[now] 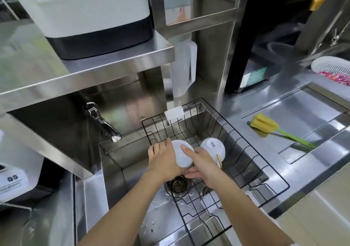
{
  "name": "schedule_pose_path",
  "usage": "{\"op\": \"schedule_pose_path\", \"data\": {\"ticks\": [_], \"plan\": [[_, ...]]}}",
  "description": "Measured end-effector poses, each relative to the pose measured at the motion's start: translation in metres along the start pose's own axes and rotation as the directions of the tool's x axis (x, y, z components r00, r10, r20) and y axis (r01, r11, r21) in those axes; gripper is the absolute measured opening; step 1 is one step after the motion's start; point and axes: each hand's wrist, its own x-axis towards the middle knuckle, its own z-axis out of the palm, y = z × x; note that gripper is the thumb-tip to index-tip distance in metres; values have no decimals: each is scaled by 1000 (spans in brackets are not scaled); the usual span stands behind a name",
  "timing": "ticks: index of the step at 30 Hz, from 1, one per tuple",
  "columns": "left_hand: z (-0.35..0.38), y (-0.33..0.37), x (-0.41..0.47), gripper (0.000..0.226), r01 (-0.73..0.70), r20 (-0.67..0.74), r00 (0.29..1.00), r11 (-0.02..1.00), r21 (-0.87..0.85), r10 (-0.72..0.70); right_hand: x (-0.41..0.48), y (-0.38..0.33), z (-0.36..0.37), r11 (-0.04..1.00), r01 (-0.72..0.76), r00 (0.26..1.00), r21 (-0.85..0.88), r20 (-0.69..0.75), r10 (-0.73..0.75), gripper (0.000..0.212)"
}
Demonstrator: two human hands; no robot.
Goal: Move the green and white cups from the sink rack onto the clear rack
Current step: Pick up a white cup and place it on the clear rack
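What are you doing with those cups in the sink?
A person is reaching into the black wire rack over the sink. Both hands, left hand and right hand, hold one upside-down white cup. A second white cup with a gold handle sits beside it in the rack. Neither cup has left the rack yet.
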Motion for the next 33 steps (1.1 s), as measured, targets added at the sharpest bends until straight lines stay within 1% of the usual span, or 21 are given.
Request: {"op": "schedule_pose_path", "data": {"ticks": [2,5,8,11,14,16,17,19,21,22,24,27,29,31,33], "plan": [[0,0,-2,124,13,-24,1000,999,-39,-14,-5,-5,3,995,87,994,-52,-57,-90,50],[0,3,-6,124,36,-72,996,992,-122,-45,-9,-9,9,971,222,968,-95,-100,-231,45],[-2,5,-8,116,31,-125,990,976,-214,-59,-18,-11,16,940,330,934,-86,-112,-338,38],[-7,7,-12,103,-30,-258,964,936,-350,-66,-28,-13,21,903,429,891,-35,-145,-429,30],[-14,7,-16,102,-88,-359,927,871,-483,-105,-37,-21,26,883,463,867,80,-247,-433,21],[-22,4,-20,103,-114,-362,920,781,-614,-150,-40,-31,31,893,433,878,123,-279,-388,26],[-27,3,-23,102,-125,-352,921,728,-674,-168,-41,-36,34,908,392,902,146,-256,-349,33],[-36,-3,-31,98,-150,-345,921,655,-740,-179,-43,-46,39,938,284,956,198,-140,-260,46],[-42,-11,-42,94,-184,-354,923,636,-750,-151,-46,-53,44,950,224,974,216,-11,-227,49],[-45,-15,-47,92,-196,-354,926,634,-748,-131,-47,-56,47,952,230,970,202,32,-241,47],[-51,-22,-58,89,-205,-356,927,633,-746,-120,-49,-59,58,946,274,955,172,66,-288,40],[-64,-33,-72,91,-183,-348,925,628,-756,-150,-54,-58,83,931,340,939,132,16,-345,38],[-77,-44,-84,88,-164,-332,926,603,-780,-179,-60,-58,101,909,400,915,116,-6,-402,41],[-95,-59,-98,77,-162,-338,914,560,-813,-226,-68,-61,119,871,482,875,95,-1,-484,47],[-111,-73,-114,74,-171,-364,891,543,-822,-271,-79,-66,138,817,577,817,13,14,-577,48]]}}
